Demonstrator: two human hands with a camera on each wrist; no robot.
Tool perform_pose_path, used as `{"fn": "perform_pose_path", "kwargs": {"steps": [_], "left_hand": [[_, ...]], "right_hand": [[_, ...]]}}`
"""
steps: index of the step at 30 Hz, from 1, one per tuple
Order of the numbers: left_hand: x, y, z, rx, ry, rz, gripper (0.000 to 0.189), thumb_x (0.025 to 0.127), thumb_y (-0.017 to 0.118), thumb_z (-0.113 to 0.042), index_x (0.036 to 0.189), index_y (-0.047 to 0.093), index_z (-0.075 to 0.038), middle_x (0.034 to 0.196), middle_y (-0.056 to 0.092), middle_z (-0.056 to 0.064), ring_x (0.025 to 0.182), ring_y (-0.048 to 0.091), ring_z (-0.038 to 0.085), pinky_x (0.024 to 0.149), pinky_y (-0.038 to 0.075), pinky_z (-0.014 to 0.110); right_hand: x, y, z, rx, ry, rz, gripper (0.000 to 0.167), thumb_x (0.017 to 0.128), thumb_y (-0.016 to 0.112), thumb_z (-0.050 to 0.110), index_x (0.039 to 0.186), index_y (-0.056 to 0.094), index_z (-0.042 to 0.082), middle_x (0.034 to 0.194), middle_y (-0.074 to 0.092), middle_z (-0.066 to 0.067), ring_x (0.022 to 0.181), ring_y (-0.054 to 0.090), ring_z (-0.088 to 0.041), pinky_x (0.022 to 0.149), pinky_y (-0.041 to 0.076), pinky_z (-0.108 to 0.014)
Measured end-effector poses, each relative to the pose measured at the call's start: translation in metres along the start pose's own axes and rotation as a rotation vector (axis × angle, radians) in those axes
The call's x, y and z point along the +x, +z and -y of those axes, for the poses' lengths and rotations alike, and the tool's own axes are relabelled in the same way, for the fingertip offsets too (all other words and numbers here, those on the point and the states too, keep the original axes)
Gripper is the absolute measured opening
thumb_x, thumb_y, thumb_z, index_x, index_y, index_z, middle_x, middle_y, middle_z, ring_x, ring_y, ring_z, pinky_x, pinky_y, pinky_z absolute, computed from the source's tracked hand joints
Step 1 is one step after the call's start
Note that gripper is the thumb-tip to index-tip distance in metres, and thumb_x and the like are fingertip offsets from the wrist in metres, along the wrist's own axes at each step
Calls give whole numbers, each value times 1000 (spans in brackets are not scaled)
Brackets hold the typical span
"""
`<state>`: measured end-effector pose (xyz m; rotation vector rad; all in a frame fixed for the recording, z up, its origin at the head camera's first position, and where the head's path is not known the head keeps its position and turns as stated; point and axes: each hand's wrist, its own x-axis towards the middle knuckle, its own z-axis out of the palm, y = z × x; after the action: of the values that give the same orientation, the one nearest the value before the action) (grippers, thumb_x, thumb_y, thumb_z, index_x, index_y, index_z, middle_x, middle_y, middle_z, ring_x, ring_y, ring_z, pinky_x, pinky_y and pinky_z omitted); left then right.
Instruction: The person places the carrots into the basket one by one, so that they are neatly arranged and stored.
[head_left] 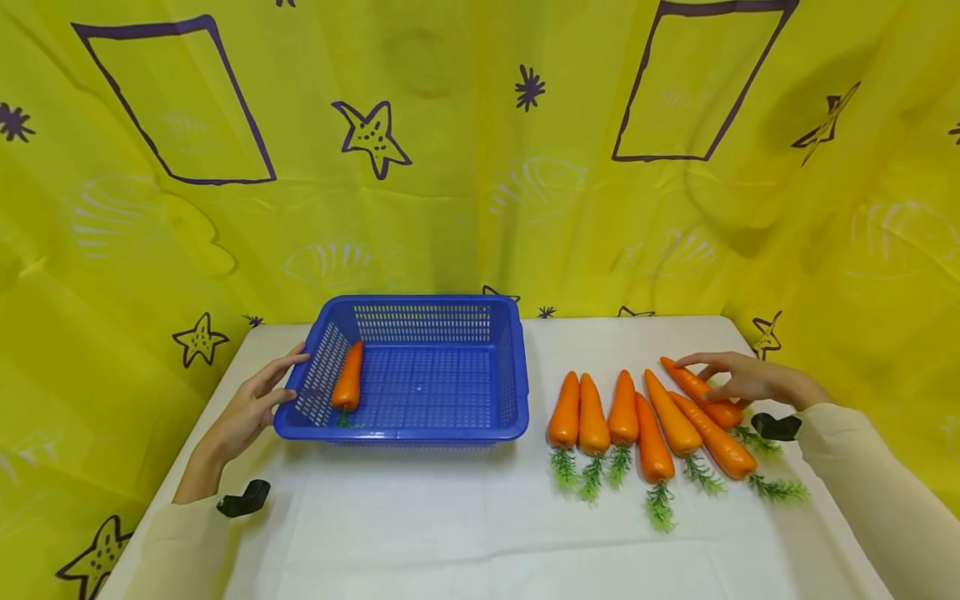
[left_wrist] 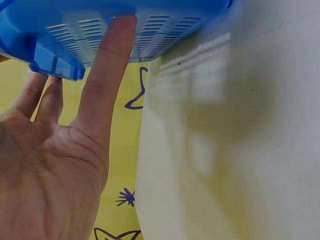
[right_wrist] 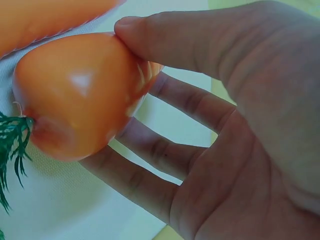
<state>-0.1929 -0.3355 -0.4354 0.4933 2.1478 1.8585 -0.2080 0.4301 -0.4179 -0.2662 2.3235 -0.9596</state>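
At the left end of the blue plastic basket (head_left: 420, 434), my left hand (head_left: 251, 404) holds the rim. The thumb (left_wrist: 107, 75) lies straight against the outer wall, and the other fingertips reach the rim farther back, partly hidden. One orange carrot (head_left: 348, 379) with a green top lies inside the basket along its left wall. My right hand (head_left: 738, 377) grips the farthest-right carrot (right_wrist: 75, 95), thumb on one side and fingers on the other. That carrot lies slanted at the end of a row of several carrots (head_left: 622, 408), their green tops pointing toward me.
A white-covered table (head_left: 390, 525) carries everything. Yellow curtain (head_left: 450, 225) with dark star and frame drawings hangs behind and at both sides, close to the basket's back edge. The neighbouring slanted carrot (head_left: 716, 437) lies close beside the gripped one.
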Motion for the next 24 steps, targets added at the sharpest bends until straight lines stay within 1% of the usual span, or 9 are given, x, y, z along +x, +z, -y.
{"fn": "perform_pose_path", "kwargs": {"steps": [3, 5, 10, 14, 17, 20, 22, 24], "left_hand": [[-1, 0, 0, 1, 1, 1, 53, 109, 46, -8, 161, 32, -10, 174, 5, -2, 154, 23, 23, 94, 56, 29], [-1, 0, 0, -5, 4, 3, 53, 109, 45, -8, 160, 32, -9, 174, 4, -1, 155, 20, 28, 94, 56, 29], [0, 1, 0, -4, 0, 3, 53, 109, 46, -8, 161, 33, -11, 174, 3, 1, 154, 3, 46, 94, 56, 27], [1, 1, -1, 0, 0, 3, 53, 109, 46, -8, 161, 33, -11, 174, 3, 1, 154, 0, 48, 95, 55, 26], [1, 0, -1, 6, -4, 2, 53, 109, 45, -8, 161, 33, -10, 174, 4, 0, 154, 1, 46, 95, 55, 26], [1, 0, -1, 10, -7, -2, 53, 109, 45, -8, 161, 32, -9, 174, 4, 0, 155, 3, 44, 96, 55, 27], [0, 0, -2, 5, -7, 0, 53, 109, 45, -9, 161, 32, -9, 174, 4, -1, 157, 12, 35, 95, 55, 28], [0, 0, -2, -5, -1, 5, 53, 109, 45, -8, 160, 32, -9, 174, 4, 0, 153, 26, 22, 94, 56, 30]], "right_hand": [[-1, 1, 2, -13, -7, -2, 64, 97, 71, 12, 152, 41, 1, 141, 42, -44, 96, 62, -29, 67, 59, -38], [-2, 1, 3, -22, -11, -4, 64, 96, 71, 12, 151, 41, 1, 141, 42, -44, 96, 62, -28, 67, 59, -38], [-2, 2, 3, -25, -12, -9, 64, 96, 72, 13, 151, 41, 1, 140, 43, -45, 96, 62, -28, 67, 59, -37], [-2, 2, 1, -21, -4, -9, 66, 96, 71, 13, 152, 40, 1, 140, 41, -46, 90, 63, -27, 66, 59, -37], [-1, 2, 0, -14, -4, -7, 66, 96, 71, 12, 153, 39, 0, 139, 41, -46, 86, 63, -27, 65, 58, -36], [-1, 1, 0, -21, -13, -7, 65, 96, 71, 12, 152, 40, 1, 139, 42, -46, 87, 63, -26, 65, 58, -36], [-1, 1, 1, -31, -21, -6, 64, 96, 71, 12, 152, 41, 0, 138, 43, -46, 89, 63, -26, 65, 59, -36], [-1, 1, 2, -34, -21, -1, 63, 96, 71, 12, 151, 42, 0, 138, 43, -46, 91, 64, -27, 65, 59, -37]]}}
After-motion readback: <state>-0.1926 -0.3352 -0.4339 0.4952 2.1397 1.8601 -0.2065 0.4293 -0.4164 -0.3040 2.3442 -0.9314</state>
